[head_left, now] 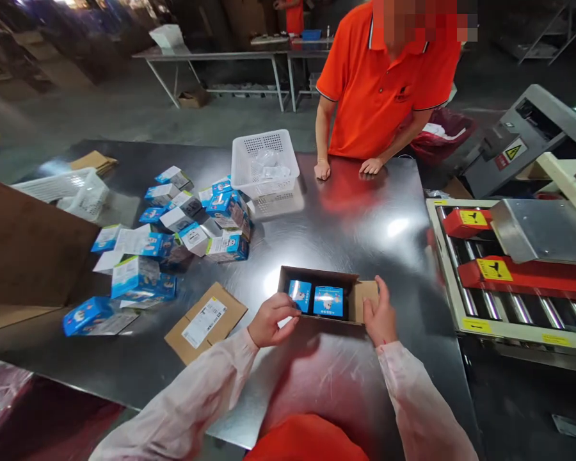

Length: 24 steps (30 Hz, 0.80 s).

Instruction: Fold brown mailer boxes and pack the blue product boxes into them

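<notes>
An open cardboard box (322, 276) rests on the metal table in front of me. Inside it are two blue printed cartons (329, 302), side by side, with dark gaps around them. My left hand (273, 319) is at the box's left end, its fingers curled over the near corner. At the other end, my right hand (381, 315) grips the raised end flap, thumb on the inner side and fingers behind. To the left of my left hand lies a flat-looking brown carton (206, 320) bearing a white label.
Several blue and white cartons (144, 278) are heaped at left, beside a large cardboard box (24, 250). White baskets (265, 186) stand at the back and far left. A co-worker in orange (379, 96) rests both hands on the far edge. A roller conveyor machine (513, 269) adjoins the right.
</notes>
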{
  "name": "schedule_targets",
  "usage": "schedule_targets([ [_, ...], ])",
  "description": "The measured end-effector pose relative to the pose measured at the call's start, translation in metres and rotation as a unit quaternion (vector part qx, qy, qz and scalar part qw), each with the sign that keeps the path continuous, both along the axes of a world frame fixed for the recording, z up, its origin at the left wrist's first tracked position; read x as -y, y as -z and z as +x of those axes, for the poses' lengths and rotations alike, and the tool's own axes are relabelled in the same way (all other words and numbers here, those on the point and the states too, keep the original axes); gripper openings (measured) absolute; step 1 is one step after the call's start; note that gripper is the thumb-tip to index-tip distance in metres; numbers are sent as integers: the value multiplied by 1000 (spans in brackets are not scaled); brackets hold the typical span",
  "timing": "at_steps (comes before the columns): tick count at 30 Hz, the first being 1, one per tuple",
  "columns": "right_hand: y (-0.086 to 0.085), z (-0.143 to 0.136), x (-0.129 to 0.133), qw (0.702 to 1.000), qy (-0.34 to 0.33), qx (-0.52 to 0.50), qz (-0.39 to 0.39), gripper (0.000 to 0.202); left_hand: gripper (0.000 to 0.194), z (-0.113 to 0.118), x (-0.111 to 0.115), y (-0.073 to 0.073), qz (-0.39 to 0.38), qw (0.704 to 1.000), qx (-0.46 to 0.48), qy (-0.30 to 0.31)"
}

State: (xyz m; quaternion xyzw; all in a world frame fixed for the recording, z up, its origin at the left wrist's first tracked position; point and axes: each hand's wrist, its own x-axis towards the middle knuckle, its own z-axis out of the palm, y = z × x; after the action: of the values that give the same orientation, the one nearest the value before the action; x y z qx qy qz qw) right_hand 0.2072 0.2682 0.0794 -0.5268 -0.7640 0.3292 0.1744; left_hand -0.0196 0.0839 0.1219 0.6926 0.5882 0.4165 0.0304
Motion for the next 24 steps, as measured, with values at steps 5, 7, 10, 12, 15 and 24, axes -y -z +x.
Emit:
schedule_targets([
  [5,7,-2,12,994,-60,-25,82,43,21,-8,-18,-24,-228,973,-34,-19],
  [7,11,-2,16,994,-58,-23,95,43,20,-5,-40,-34,-280,958,-62,6],
  [10,12,-3,19,994,-54,-8,91,44,65,11,-80,-43,-366,914,-167,56],
  [12,9,-6,19,996,-55,-1,75,45,89,28,-101,-43,-422,869,-252,67],
  [15,4,-10,20,997,-60,7,44,46,87,46,-119,-37,-465,816,-332,86],
  [24,-7,-16,26,997,-72,25,4,47,57,34,-103,-70,-441,855,-263,67],
])
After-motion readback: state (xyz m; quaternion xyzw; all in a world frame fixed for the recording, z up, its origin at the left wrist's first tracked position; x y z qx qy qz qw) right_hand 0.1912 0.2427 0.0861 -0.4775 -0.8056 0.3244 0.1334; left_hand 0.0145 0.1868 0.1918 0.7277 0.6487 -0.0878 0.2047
